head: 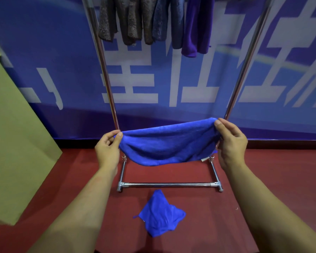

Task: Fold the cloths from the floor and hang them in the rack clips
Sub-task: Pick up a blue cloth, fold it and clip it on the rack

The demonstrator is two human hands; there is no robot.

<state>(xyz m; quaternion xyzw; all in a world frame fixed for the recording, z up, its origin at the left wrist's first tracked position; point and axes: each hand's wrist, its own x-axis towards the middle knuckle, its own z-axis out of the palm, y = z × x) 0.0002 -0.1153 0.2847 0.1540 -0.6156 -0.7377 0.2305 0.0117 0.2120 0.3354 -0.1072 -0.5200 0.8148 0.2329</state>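
I hold a blue cloth [167,145] stretched between both hands in front of the rack. My left hand [108,148] pinches its left end and my right hand [230,143] pinches its right end; the cloth sags in the middle and looks doubled over. A second blue cloth [161,214] lies crumpled on the red floor below, just in front of the rack's base bar [169,184]. Several cloths hang from the top of the metal rack [106,75]: brown and grey ones [130,21] and a purple one [197,26]. The clips are out of view.
A large tan cardboard box [16,136] stands at the left on the red floor [272,179]. A blue banner with white characters [162,79] covers the wall behind the rack. The rack's two upright poles rise on either side of the held cloth.
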